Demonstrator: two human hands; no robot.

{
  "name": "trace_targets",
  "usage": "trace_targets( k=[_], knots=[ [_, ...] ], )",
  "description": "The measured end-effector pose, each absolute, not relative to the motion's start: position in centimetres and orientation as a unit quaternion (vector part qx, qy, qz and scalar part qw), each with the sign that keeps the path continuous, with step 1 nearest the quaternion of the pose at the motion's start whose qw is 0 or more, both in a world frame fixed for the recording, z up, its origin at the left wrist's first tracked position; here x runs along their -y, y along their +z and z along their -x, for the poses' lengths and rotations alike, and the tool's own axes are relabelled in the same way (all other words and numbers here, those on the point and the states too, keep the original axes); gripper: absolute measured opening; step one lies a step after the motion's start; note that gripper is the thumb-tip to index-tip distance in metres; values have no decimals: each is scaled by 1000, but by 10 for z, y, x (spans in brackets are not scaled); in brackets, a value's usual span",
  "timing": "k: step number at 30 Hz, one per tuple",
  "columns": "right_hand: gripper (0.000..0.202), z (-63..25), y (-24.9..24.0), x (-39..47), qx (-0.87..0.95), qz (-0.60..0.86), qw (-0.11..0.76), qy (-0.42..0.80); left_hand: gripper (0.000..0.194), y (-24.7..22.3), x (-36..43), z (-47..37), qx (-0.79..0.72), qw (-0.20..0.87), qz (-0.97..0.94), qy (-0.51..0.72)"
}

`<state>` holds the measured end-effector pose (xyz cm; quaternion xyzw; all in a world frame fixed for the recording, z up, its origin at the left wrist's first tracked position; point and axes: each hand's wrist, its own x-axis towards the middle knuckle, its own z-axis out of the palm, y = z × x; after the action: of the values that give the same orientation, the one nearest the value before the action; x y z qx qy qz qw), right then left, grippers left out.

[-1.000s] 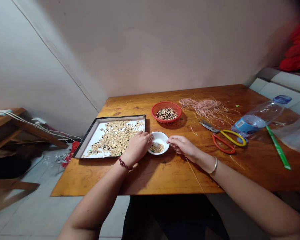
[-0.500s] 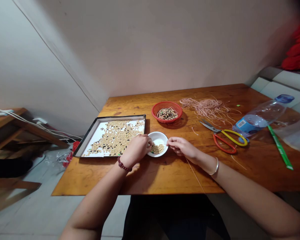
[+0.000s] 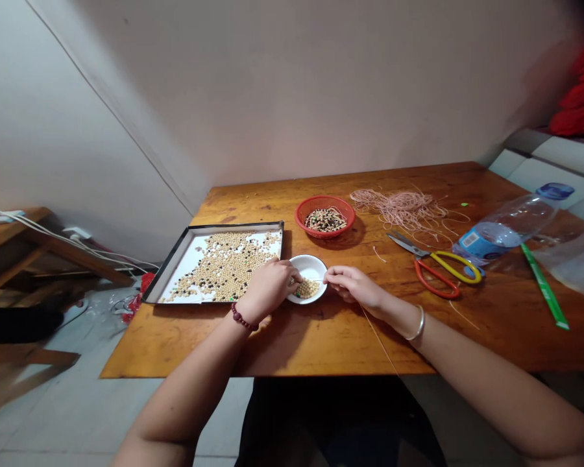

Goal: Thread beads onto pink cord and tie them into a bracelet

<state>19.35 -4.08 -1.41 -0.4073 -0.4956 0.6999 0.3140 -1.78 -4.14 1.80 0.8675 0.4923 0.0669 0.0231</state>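
Observation:
A small white bowl with a dark rim stands between my hands, with tan beads and a few green ones heaped in its lower part. My left hand reaches over the bowl's left rim, its fingers curled together at the beads; whatever is between the fingertips is hidden. At the right rim, my right hand pinches a thin cord. A fine pale line extends from these fingers over the bowl, and the cord hangs down across the table's front edge.
Left of the bowl lies a black-edged tray of tan and dark beads. Behind stand a red basket of strung beads and a tangle of pink cord. Scissors, a plastic bottle and a green strip lie rightward.
My left hand has shifted slightly right, its fingertips farther into the bowl over the beads. My right hand keeps its pinch on the cord almost unmoved.

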Motion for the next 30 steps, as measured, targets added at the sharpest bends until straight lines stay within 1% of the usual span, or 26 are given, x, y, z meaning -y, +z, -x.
trace_targets(
  k=[5,9,13,15,19,23,30],
  knots=[
    [25,-193,-15,41,494,408,321,697,18,17,41,18,-484,17,-871,78],
    [29,-193,-11,44,505,418,335,677,14,13,39,18,-476,22,-874,101],
    [29,-193,-13,42,517,441,351,644,12,10,38,18,-481,28,-868,120],
    [27,-193,-16,40,541,448,376,604,14,9,38,19,-484,22,-866,126],
    [25,-195,-22,39,630,465,417,463,15,10,39,17,-470,6,-872,140],
    [22,-196,-23,42,685,489,394,369,15,7,39,11,-443,8,-877,185],
    [20,-197,-24,44,722,501,367,306,13,0,37,6,-435,74,-858,263]
  ],
)
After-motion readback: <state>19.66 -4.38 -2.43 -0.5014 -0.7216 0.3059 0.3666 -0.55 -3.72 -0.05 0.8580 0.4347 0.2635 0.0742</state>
